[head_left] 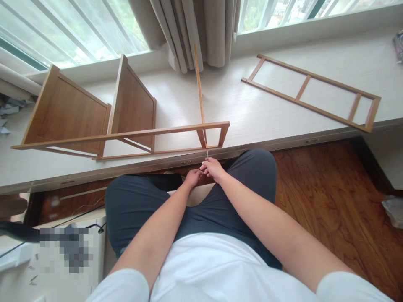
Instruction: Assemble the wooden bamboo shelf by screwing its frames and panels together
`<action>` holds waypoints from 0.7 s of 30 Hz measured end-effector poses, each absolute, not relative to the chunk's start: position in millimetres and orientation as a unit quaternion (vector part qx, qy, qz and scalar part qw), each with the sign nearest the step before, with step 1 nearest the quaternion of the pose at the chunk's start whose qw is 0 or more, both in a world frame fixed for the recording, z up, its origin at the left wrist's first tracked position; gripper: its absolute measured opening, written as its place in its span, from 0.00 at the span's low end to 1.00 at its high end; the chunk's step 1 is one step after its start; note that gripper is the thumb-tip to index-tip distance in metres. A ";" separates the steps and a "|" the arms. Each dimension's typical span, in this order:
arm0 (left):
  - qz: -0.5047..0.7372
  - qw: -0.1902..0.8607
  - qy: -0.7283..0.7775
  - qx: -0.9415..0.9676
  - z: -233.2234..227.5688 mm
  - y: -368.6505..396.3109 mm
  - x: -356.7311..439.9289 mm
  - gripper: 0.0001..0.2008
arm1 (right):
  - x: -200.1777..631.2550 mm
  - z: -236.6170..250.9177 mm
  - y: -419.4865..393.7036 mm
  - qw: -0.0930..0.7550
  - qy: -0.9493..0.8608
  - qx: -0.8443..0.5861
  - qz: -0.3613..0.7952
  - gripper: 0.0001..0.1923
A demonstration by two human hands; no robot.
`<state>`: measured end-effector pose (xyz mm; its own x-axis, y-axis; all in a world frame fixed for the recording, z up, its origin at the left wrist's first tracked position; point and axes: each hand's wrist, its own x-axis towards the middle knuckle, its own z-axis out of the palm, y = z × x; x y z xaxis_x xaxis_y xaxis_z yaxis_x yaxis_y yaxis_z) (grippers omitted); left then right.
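Observation:
My right hand (214,168) is closed around a screwdriver (207,154); only its thin metal shaft shows, and the handle is hidden in my fingers. The tip points at the bottom of a wooden shelf frame (163,132), by the crossbar near its right end. Whether the tip touches the wood, I cannot tell. Just left of it, my left hand (193,178) has its fingers curled close to the right fingers; what they hold is hidden. Two wide wooden panels (74,113) and a thinner one seen edge-on (199,92) stand up from the frame.
A second, ladder-like wooden frame (302,88) lies flat on the white window ledge (277,113) to the right. Grey curtains (217,33) hang behind. At lower left, a white surface (53,285) carries small screws (33,279). A clear plastic bag (393,209) lies far right.

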<state>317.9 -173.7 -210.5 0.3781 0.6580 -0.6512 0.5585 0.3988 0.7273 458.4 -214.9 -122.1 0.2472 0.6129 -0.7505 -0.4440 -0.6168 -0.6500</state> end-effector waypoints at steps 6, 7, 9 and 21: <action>0.040 0.623 0.554 0.551 -210.5 -173.7 316.8 0.09 | 463.2 -111.2 -216.2 0.451 -0.018 -0.594 0.666 0.06; 0.039 0.622 0.555 0.551 -211.1 -173.8 316.7 0.09 | 464.5 -109.9 -216.5 0.458 -0.002 -0.576 0.677 0.05; 0.038 0.621 0.556 0.551 -212.2 -174.0 316.6 0.09 | 466.8 -108.7 -216.7 0.473 0.037 -0.538 0.697 0.05; 0.027 0.612 0.562 0.556 -208.0 -173.5 317.5 0.10 | 472.6 -112.4 -214.4 0.484 0.116 -0.480 0.723 0.20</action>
<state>317.5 -173.5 -208.0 0.3669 0.6580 -0.6575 0.5911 0.3808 0.7110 472.6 -214.4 -112.4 -0.0711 0.5882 -0.8056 -0.8106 -0.5046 -0.2970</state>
